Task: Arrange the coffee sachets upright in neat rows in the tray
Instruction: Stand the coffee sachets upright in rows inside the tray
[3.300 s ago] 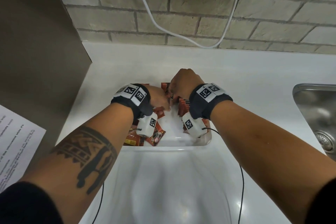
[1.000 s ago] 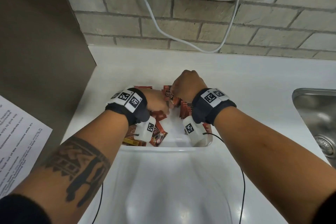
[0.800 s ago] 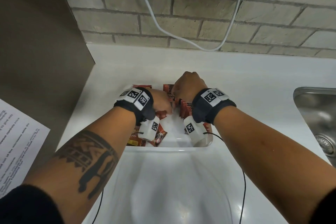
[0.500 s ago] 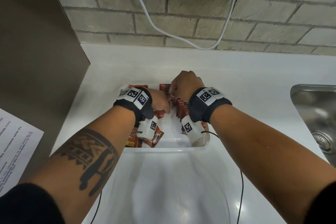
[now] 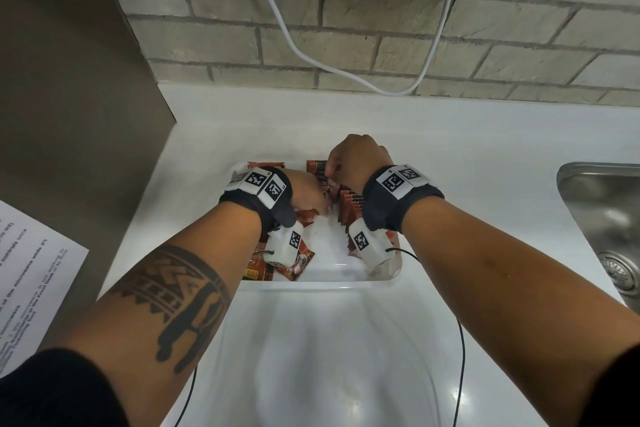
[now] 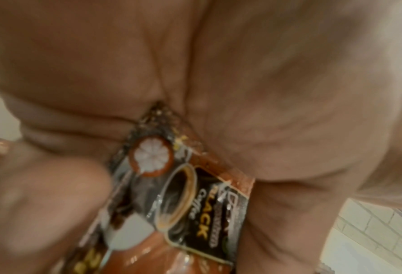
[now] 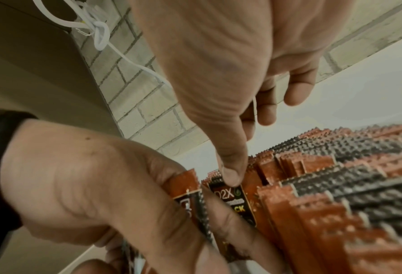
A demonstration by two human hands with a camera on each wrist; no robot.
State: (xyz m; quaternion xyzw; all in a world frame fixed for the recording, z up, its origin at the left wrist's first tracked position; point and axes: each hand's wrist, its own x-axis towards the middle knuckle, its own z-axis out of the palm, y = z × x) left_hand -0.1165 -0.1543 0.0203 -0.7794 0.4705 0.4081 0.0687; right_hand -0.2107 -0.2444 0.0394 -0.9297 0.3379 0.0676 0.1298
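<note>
While the left grip (image 5: 308, 192) pinches a sachet (image 6: 195, 200), the right grip's (image 5: 356, 163) thumb steadies upright sachets (image 7: 335, 185)

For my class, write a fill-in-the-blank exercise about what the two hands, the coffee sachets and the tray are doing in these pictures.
1. The left hand grips a coffee sachet printed with the word ____.
2. The upright sachets stand in a white ____.
3. The right hand touches a sachet's top edge with its ____.
4. On the right of the counter lies a metal ____.

Missing words: BLACK; tray; thumb; sink
</note>
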